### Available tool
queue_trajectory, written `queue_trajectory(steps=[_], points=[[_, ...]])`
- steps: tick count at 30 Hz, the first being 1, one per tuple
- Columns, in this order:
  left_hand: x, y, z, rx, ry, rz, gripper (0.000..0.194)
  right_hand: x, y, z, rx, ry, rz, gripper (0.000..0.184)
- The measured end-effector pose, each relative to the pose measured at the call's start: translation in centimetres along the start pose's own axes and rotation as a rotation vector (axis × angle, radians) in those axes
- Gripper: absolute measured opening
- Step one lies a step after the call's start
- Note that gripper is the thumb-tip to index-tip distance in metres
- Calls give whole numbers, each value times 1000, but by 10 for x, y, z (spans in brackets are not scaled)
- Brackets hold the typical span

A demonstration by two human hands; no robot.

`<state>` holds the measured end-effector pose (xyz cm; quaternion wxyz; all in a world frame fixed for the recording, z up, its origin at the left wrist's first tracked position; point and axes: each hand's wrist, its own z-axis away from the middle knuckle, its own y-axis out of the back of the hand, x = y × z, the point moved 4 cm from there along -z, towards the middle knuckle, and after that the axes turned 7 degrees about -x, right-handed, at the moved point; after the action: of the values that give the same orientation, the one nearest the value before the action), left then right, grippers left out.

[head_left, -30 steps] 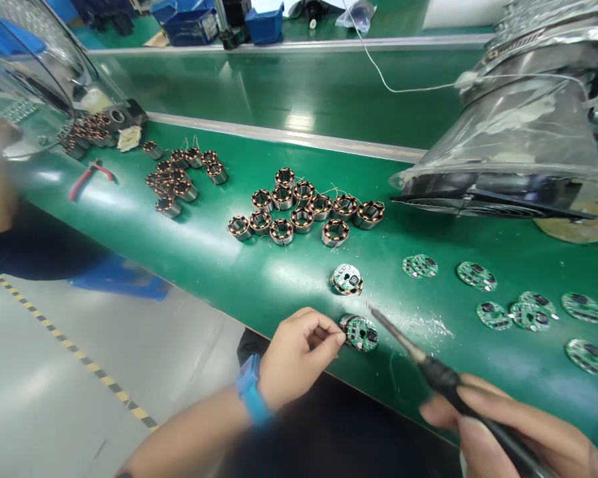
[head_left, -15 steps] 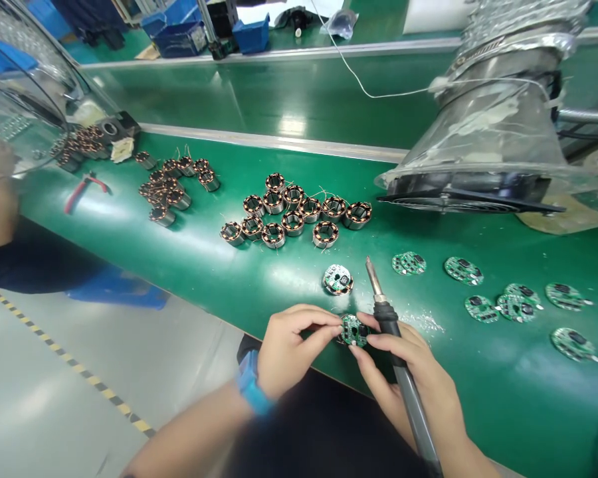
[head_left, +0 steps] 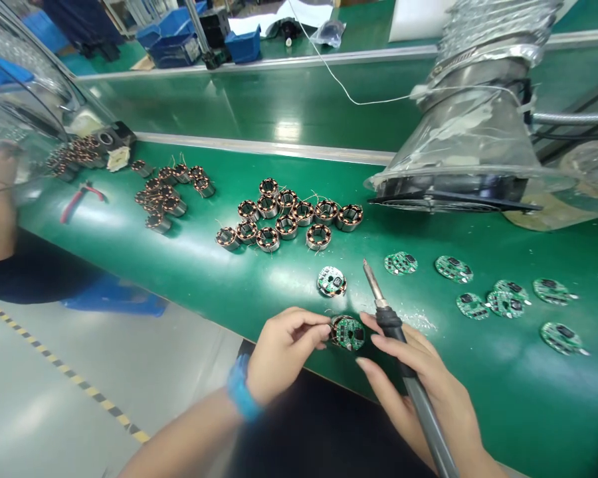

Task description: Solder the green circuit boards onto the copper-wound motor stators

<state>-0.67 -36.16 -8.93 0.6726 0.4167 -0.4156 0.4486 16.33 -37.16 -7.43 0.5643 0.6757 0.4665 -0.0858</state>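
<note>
Board (head_left: 349,334): one, green, round; just right of the left grip's fingertips, overlapping a stator (head_left: 334,330) that shows on its left side. Whether joined or merely resting: not visible.

Left grip (head_left: 282,352): thumb and forefinger pinched together at the stator's left edge; rim or wire end between them, too small to say.

Right grip (head_left: 443,392): closed around the iron (head_left: 423,411), thumb and fingertips spread, close to the board's right side, apparently not touching it.

Iron: one; tip beyond the right grip, pointing up and away, clear of the board.

Capped stator (head_left: 331,281): one, pale board on top; beyond both grips, near the iron tip, apart from it.

Loose stators (head_left: 287,234): cluster, upright, thin wires straying; farther beyond the left grip.

Spare boards (head_left: 505,304): several, flat, some overlapping; right of and beyond the right grip.

Crumbs (head_left: 423,323): pale scatter on the worktop (head_left: 259,292), just beyond the right grip.

Risks, as judged: board sliding askew, should the left pinch slacken or the right fingertips nudge it; scorched fingers or capped stator, if the iron is hot and the right grip rolls leftward; stator dropping, should it be pushed over the worktop's near edge; crumbs caught beneath a board, if one is dragged through them.
</note>
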Motion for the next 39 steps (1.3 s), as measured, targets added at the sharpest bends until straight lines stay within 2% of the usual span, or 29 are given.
queue_trajectory(steps=[3,6,9,14,28,35,39], points=[[-4,-4,-7,-76,176,265,9,0,16,7,52,-20,-89,30],[-5,-5,-10,-81,204,309,11,-1,30,15,71,18,-219,29],[-7,-6,-8,-64,198,285,12,-4,35,21,25,78,-257,28],[-6,-8,-4,-28,151,207,14,-7,34,22,-60,109,-250,32],[-4,-11,-2,13,146,138,15,-8,30,19,-93,97,-206,35],[-3,-10,-3,57,135,96,14,4,34,34,62,14,-296,33],[-6,-17,1,108,161,137,13,6,26,26,60,-24,-230,32]])
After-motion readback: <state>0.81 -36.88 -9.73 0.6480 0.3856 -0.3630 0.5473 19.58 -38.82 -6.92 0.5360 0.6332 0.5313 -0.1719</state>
